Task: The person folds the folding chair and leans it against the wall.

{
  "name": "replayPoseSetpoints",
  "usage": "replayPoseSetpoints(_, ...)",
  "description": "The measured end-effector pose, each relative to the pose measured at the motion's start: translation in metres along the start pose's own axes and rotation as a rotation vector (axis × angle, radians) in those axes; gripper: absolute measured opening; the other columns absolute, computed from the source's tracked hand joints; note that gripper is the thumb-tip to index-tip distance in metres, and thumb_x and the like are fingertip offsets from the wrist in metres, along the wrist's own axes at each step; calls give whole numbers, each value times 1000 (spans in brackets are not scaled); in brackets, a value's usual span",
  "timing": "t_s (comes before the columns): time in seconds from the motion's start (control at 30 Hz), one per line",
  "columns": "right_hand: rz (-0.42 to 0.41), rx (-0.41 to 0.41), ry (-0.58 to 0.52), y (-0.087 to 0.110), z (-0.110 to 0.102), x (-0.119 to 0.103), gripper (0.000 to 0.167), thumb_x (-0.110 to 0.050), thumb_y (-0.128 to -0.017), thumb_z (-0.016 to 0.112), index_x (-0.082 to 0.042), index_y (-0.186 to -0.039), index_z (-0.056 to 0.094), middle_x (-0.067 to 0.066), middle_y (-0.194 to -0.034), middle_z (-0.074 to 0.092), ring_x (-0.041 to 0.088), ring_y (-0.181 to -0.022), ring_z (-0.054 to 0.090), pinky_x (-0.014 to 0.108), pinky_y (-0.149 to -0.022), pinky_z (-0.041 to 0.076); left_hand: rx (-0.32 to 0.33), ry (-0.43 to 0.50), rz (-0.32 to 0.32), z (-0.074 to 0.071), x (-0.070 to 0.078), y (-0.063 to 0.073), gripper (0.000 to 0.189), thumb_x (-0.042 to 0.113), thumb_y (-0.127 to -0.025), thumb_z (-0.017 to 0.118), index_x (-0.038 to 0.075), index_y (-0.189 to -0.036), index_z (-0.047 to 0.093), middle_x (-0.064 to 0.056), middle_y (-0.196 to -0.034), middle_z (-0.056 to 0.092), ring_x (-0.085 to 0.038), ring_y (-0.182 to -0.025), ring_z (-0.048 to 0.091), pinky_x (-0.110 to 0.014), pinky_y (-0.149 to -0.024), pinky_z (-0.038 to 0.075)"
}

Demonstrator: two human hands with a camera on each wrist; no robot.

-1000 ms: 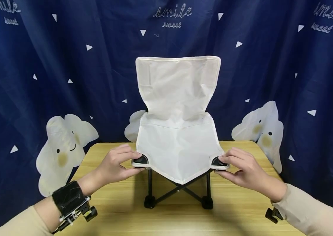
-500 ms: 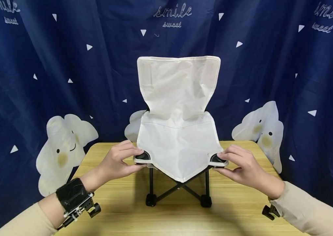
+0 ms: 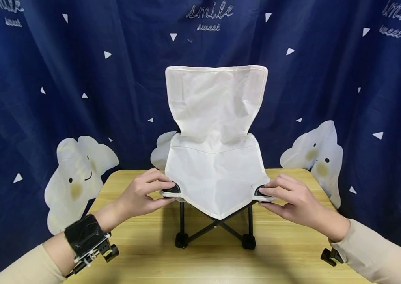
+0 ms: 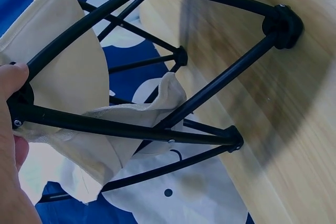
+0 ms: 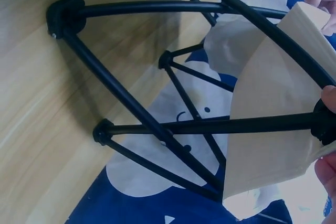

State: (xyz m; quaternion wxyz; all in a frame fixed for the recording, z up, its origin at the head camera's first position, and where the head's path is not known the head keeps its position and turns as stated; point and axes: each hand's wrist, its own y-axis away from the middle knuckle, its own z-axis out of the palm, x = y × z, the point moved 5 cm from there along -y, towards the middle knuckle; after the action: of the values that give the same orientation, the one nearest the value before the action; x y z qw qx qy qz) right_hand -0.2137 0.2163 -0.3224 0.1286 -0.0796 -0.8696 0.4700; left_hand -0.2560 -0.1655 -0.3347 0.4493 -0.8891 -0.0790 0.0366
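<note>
A small folding chair (image 3: 216,169) with white fabric seat and backrest stands unfolded on the table, facing me. Its crossed black tube legs (image 4: 210,82) end in black plastic feet. At the seat's front left corner my left hand (image 3: 141,193) pinches the black corner piece (image 3: 172,189), fingers on top and thumb underneath. My right hand (image 3: 294,197) grips the matching black corner piece (image 3: 259,191) at the front right in the same way. Both wrist views look under the seat, at the frame and the underside of the fabric (image 5: 278,124).
The wooden table (image 3: 143,248) carries the chair. Behind it hangs a dark blue curtain (image 3: 122,90) printed with white clouds and triangles. A black strap with a camera mount (image 3: 90,240) sits on my left wrist.
Between one second and half a second ago, the chair's front corners rose slightly and its left side shifted a little right, both hands moving along. Since then, little differs.
</note>
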Motion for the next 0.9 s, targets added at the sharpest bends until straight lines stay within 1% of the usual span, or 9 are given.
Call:
replayPoseSetpoints(0.17, -12, -18, -20, 2, -4, -1, 33, -27, -109, 67, 2, -97, 80, 12, -91, 73, 21, -77, 64, 28, -66, 53, 2, -9, 27, -1, 2, 2, 25, 27, -105, 74, 4, -110, 82, -8, -102, 74, -20, -85, 66, -26, -73, 55)
replayPoseSetpoints(0.27, -25, 4, -23, 4, -5, 1, 33, -25, -109, 69, 3, -96, 79, 14, -91, 74, 23, -78, 67, 28, -70, 56, 4, -7, 37, 0, 2, 3, 24, 24, -106, 72, 4, -111, 82, -9, -104, 75, -21, -87, 67, -27, -74, 56)
replayPoseSetpoints(0.4, -25, 42, -23, 7, -5, 3, 32, -24, -108, 71, 4, -95, 80, 17, -90, 76, 28, -79, 69, 25, -81, 59, 21, -17, 43, 0, 1, 5, 24, 24, -107, 69, 4, -110, 82, -10, -103, 76, -22, -86, 68, -28, -74, 56)
replayPoseSetpoints(0.47, -19, 50, -17, 9, -6, 3, 33, -25, -107, 71, 4, -94, 80, 18, -90, 76, 29, -79, 70, 24, -87, 59, 38, -13, 43, 1, 1, 5, 25, 25, -107, 70, 3, -109, 82, -10, -102, 76, -22, -85, 68, -28, -73, 56)
replayPoseSetpoints(0.53, -12, 53, -11, 10, -6, 3, 33, -27, -107, 72, 3, -94, 81, 18, -91, 76, 29, -80, 70, 23, -89, 59, 57, -6, 34, 1, 0, 5, 25, 27, -105, 73, 4, -107, 82, -9, -100, 75, -22, -84, 68, -27, -73, 57)
replayPoseSetpoints(0.67, 8, 53, -33, 11, -6, 5, 33, -27, -106, 74, 3, -95, 81, 17, -91, 76, 27, -80, 70, 23, -84, 60, 83, 15, 8, 1, 0, 5, 26, 30, -103, 77, 4, -105, 83, -10, -97, 75, -24, -83, 70, -27, -72, 58)
replayPoseSetpoints(0.77, 22, 55, -62, 11, -6, 5, 32, -27, -105, 75, 3, -95, 81, 16, -91, 75, 25, -80, 69, 23, -79, 59, 90, 13, -4, 1, 0, 4, 27, 31, -103, 77, 5, -104, 83, -10, -96, 76, -24, -83, 70, -28, -72, 58)
replayPoseSetpoints(0.9, 31, 60, -70, 10, -6, 5, 31, -26, -105, 75, 3, -95, 82, 16, -90, 75, 24, -79, 69, 24, -76, 58, 96, 5, -8, 1, 1, 4, 27, 31, -102, 78, 5, -103, 83, -10, -96, 77, -25, -83, 70, -30, -74, 59)
